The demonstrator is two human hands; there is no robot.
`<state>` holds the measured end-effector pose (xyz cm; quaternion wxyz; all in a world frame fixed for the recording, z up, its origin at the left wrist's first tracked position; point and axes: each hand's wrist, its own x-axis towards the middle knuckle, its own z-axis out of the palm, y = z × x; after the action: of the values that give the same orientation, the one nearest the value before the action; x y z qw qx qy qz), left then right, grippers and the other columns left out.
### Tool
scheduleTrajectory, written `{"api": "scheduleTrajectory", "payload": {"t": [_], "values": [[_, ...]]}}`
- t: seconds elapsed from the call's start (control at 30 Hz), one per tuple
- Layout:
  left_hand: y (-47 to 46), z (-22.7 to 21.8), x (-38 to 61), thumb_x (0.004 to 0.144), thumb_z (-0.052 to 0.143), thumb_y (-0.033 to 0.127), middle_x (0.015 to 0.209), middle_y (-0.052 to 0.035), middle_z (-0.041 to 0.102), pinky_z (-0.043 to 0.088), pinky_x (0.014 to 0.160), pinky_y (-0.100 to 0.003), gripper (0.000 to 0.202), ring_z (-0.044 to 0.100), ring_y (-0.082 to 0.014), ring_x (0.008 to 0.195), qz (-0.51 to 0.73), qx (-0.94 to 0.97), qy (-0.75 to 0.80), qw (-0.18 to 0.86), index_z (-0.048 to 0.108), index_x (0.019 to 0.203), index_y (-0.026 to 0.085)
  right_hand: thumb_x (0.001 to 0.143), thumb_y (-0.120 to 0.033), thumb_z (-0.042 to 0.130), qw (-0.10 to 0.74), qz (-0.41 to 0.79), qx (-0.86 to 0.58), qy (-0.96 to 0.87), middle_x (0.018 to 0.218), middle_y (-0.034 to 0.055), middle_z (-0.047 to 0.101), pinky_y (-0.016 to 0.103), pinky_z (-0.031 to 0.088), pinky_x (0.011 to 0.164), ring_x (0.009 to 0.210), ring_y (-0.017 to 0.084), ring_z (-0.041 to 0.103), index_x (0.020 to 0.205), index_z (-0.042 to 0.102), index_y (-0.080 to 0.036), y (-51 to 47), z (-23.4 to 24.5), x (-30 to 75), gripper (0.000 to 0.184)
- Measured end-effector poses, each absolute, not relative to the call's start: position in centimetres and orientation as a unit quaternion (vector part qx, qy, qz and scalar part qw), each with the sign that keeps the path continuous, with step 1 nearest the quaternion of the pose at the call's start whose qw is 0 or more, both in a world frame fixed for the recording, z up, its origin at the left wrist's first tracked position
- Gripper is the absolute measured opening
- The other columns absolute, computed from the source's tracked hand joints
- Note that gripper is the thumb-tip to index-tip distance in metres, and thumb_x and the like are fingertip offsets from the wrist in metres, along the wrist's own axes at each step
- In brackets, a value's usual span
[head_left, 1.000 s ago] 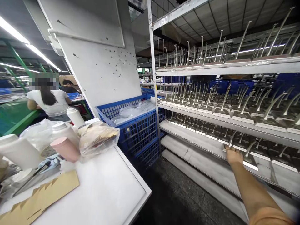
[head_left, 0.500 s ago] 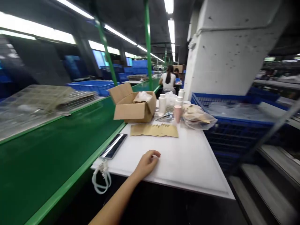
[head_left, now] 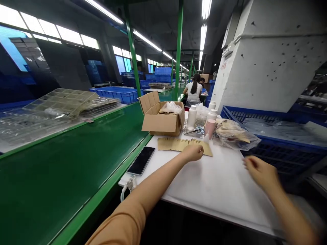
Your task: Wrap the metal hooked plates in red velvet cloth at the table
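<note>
Reaching forward over the white table [head_left: 224,197], the left hand [head_left: 192,153], fingers half curled, sits at the near edge of the notched cardboard strip [head_left: 184,145], whose long axis runs sideways; any hold is unclear. The empty right hand [head_left: 260,172], loosely parted, hovers well right of the strip.

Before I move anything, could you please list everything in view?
table: one, white, under hands
card strip: one, tan, on table
phone: one, black, on table
cable: one, white, table edge
box: one, brown, far table end
bottles: three, white, beside box
cup: one, pink, beside bottles
bag: one, clear, beside cup
crate: one, blue, right of table
bench: one, green, left of table
co-worker: one, white shirt, beyond
left hand: one, bare, at card strip
right hand: one, bare, above table
</note>
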<state>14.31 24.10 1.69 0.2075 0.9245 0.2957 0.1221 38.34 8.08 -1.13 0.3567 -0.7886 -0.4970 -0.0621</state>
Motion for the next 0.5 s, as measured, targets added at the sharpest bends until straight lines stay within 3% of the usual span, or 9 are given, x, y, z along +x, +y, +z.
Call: {"api": "scheduleTrajectory", "payload": {"t": [0.03, 0.1, 0.27, 0.5], "values": [[25.0, 1.5, 15.1, 0.084, 0.043, 0.019, 0.103, -0.0078, 0.066, 0.046, 0.084, -0.034, 0.027, 0.06, -0.0241, 0.098, 0.135, 0.927, 0.292, 0.193, 0.065, 0.099, 0.018, 0.089, -0.031, 0.052, 0.342, -0.018, -0.789, -0.509, 0.079, 0.0034, 0.066, 0.025, 0.048, 0.068, 0.072, 0.015, 0.062, 0.089, 0.066, -0.017, 10.8, -0.7, 37.0, 0.02], [26.4, 0.4, 15.7, 0.084, 0.041, 0.015, 0.112, -0.0105, 0.063, 0.043, 0.093, -0.036, 0.031, 0.055, -0.0252, 0.108, 0.162, 0.93, 0.282, 0.171, 0.064, 0.103, 0.015, 0.088, -0.03, 0.05, 0.308, 0.046, -0.796, -0.52, 0.08, 0.0039, 0.068, 0.023, 0.045, 0.067, 0.075, 0.016, 0.063, 0.09, 0.066, -0.017, 16.8, -0.2, 34.3, 0.021], [28.0, -2.7, 14.7, 0.084, 0.044, 0.019, 0.118, -0.0059, 0.062, 0.041, 0.098, -0.034, 0.03, 0.053, -0.022, 0.111, 0.184, 0.943, 0.232, 0.152, 0.066, 0.105, 0.018, 0.084, -0.025, 0.047, 0.272, 0.037, -0.827, -0.491, 0.083, 0.0046, 0.069, 0.024, 0.04, 0.067, 0.081, 0.019, 0.063, 0.097, 0.067, -0.021, 27.2, -2.5, 31.3, 0.023], [29.0, -3.4, 15.3, 0.082, 0.042, 0.021, 0.109, -0.0133, 0.063, 0.046, 0.091, -0.044, 0.029, 0.057, -0.0293, 0.103, 0.16, 0.946, 0.241, 0.149, 0.066, 0.097, 0.013, 0.085, -0.051, 0.042, 0.217, 0.033, -0.882, -0.418, 0.084, 0.0109, 0.066, 0.031, 0.041, 0.066, 0.082, 0.026, 0.062, 0.083, 0.063, -0.019, 28.5, -5.6, 31.7, 0.038]]}}
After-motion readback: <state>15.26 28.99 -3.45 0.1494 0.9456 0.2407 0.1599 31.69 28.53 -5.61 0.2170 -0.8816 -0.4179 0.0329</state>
